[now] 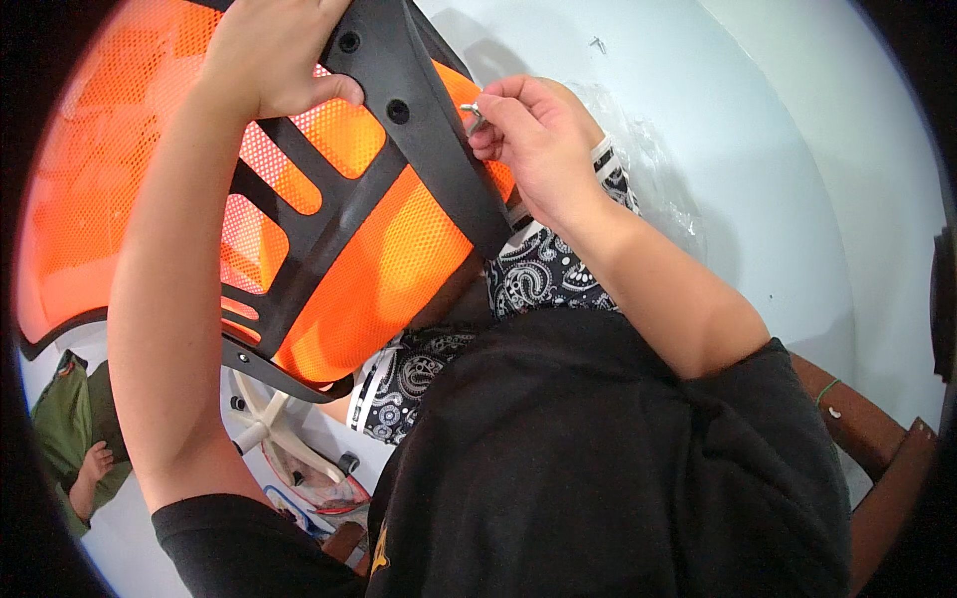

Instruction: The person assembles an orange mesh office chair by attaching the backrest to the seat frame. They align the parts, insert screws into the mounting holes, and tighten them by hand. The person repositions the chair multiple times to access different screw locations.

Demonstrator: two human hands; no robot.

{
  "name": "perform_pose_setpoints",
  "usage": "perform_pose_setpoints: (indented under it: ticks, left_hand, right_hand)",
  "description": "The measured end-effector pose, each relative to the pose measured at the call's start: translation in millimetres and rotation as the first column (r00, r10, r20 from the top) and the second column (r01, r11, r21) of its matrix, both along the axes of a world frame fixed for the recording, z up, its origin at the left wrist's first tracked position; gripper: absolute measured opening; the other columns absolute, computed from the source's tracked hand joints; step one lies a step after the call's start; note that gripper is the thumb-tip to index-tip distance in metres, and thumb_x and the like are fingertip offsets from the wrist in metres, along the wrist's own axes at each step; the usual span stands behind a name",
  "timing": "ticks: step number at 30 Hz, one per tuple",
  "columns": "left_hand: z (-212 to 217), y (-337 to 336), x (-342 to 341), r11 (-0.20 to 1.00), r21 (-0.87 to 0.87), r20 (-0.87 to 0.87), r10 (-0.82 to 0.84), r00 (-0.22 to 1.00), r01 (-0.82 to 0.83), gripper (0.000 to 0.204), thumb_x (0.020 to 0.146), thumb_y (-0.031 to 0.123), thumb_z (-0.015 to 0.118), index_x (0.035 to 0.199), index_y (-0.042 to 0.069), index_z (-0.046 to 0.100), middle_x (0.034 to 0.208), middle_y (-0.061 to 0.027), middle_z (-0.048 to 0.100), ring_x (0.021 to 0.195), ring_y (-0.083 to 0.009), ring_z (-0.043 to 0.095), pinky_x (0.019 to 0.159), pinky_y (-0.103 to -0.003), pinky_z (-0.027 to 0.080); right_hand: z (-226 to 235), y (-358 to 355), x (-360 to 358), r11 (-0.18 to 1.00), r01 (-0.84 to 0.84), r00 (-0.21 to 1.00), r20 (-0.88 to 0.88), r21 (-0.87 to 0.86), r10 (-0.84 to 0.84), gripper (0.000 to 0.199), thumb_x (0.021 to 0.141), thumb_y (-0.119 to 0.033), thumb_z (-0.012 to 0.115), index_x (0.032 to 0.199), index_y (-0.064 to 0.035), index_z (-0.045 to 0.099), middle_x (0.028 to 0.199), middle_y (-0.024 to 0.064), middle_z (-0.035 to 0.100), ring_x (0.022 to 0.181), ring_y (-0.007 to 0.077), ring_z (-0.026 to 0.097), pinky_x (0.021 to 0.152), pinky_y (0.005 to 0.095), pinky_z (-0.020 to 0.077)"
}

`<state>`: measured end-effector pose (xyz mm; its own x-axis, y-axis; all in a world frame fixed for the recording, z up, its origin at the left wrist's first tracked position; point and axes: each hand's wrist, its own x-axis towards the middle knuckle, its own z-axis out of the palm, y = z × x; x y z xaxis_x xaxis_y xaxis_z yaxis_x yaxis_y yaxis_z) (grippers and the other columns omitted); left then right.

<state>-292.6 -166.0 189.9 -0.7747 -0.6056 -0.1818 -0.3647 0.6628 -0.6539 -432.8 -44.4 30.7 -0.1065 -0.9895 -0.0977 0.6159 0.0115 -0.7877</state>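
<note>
A chair backrest (371,239) with orange mesh and a black plastic frame leans tilted across my lap. My left hand (269,60) grips it near the top, its thumb against the black frame and its fingertips cut off by the picture's upper edge. Two round dark holes show in the frame beside that thumb. To the right of the frame, my right hand (538,135) is closed in a pinch on small silvery screws (471,110). They are close to the frame's edge; the fingers hide part of them, so how many I cannot tell.
Loose screws (598,44) lie on the pale floor at the far side. Clear plastic wrap (658,179) sits right of my leg. A white wheeled chair base (267,424) stands lower left, near another person's hand (97,461). Brown wooden furniture (857,414) is at the right.
</note>
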Motion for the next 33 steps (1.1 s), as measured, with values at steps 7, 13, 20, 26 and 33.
perform_pose_setpoints:
  ticks: [7,13,20,26,33]
  left_hand:
    - [-8.7,-12.1,11.2,0.969,-0.071,-0.068,-0.241,0.968,0.236,0.09,0.054,0.076,0.063,0.1,-0.001,0.056,0.084,-0.0143,0.061,0.087,-0.0293,0.058,0.093,-0.042,0.037]
    - [-4.2,3.3,-1.0,0.994,-0.062,-0.015,-0.092,0.996,0.091,0.092,0.054,0.075,0.064,0.102,-0.003,0.057,0.083,-0.0143,0.061,0.086,-0.0301,0.058,0.091,-0.04,0.038]
    - [-8.5,-4.3,8.6,0.969,-0.022,-0.137,-0.247,0.959,0.246,0.091,0.055,0.077,0.061,0.099,-0.003,0.056,0.088,-0.0156,0.06,0.088,-0.0303,0.057,0.09,-0.04,0.039]
    - [-3.1,-8.8,5.8,0.974,0.118,-0.139,-0.176,0.975,0.193,0.086,0.057,0.07,0.067,0.1,-0.003,0.055,0.092,-0.0163,0.06,0.092,-0.0306,0.056,0.092,-0.04,0.038]
    - [-0.9,6.2,-3.3,0.991,0.122,-0.108,-0.048,0.993,0.061,0.074,0.056,0.049,0.081,0.103,-0.003,0.056,0.099,-0.0168,0.061,0.099,-0.0298,0.054,0.095,-0.038,0.037]
  right_hand:
    - [-0.5,1.4,5.4,0.997,0.078,0.995,-0.064,-0.005,-0.079,0.014,0.088,-0.016,0.061,0.091,-0.0026,0.057,0.075,0.0031,0.061,0.066,0.0092,0.057,0.061,0.0222,0.0464]
    - [-3.6,1.8,8.3,0.994,0.094,0.98,-0.171,-0.06,-0.103,0.016,0.087,-0.016,0.062,0.091,-0.0016,0.058,0.075,0.0022,0.062,0.067,0.0085,0.058,0.059,0.0223,0.0457]
    - [-17.0,-2.5,25.6,0.936,0.239,0.899,-0.306,-0.258,-0.313,0.016,0.085,-0.016,0.065,0.089,-0.002,0.059,0.071,0.0028,0.062,0.063,0.0105,0.059,0.059,0.0245,0.0481]
    - [-7.6,-0.8,41.1,0.836,0.35,0.843,-0.247,-0.422,-0.478,0.012,0.084,-0.013,0.066,0.086,-0.0029,0.06,0.07,0.0037,0.062,0.064,0.0114,0.061,0.059,0.0253,0.0496]
    - [-9.6,-0.3,39.9,0.857,0.316,0.825,-0.327,-0.408,-0.46,0.012,0.083,-0.013,0.067,0.086,-0.0032,0.06,0.069,0.0038,0.062,0.063,0.0108,0.061,0.059,0.0248,0.0499]
